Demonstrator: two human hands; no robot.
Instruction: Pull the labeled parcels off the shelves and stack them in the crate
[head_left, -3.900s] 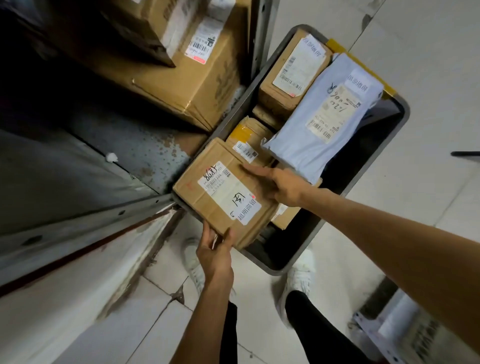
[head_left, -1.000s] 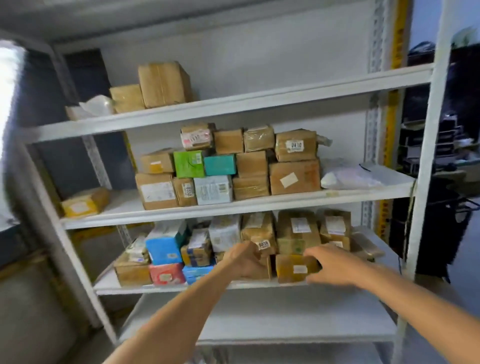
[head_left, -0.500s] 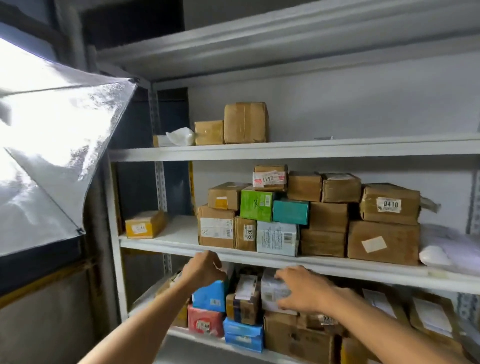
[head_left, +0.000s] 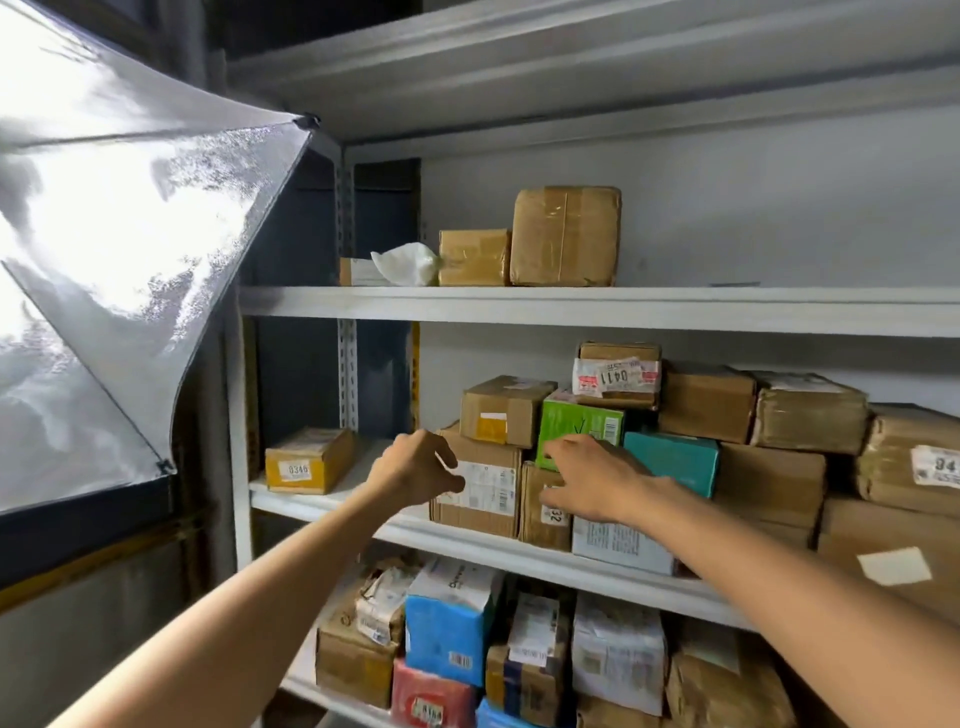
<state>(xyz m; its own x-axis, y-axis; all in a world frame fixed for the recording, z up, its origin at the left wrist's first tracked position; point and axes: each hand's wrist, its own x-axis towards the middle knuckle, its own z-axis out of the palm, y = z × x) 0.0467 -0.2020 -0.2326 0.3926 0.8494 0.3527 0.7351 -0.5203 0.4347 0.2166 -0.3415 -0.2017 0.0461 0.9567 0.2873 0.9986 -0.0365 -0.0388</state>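
A white metal rack holds labeled parcels on three shelves. On the middle shelf (head_left: 332, 506) a brown box with a white label (head_left: 485, 496) stands at the left end of a stack, beside a narrow brown box (head_left: 540, 525) and under a green box (head_left: 576, 426). My left hand (head_left: 418, 467) hovers at the brown box's left front corner, fingers curled and apart, holding nothing. My right hand (head_left: 592, 480) rests flat across the narrow box and the green box's lower edge, not gripping. The crate is out of view.
A yellow box marked 0346 (head_left: 309, 462) sits alone at the shelf's left end. More boxes fill the upper shelf (head_left: 563, 236) and lower shelf (head_left: 447, 623). A bright softbox light (head_left: 104, 249) juts in close at the left.
Both hands have risen from the lower shelf's parcels to the middle shelf's stack. The view has moved closer and tilted up; earlier still, the hands were setting a box in the crate.
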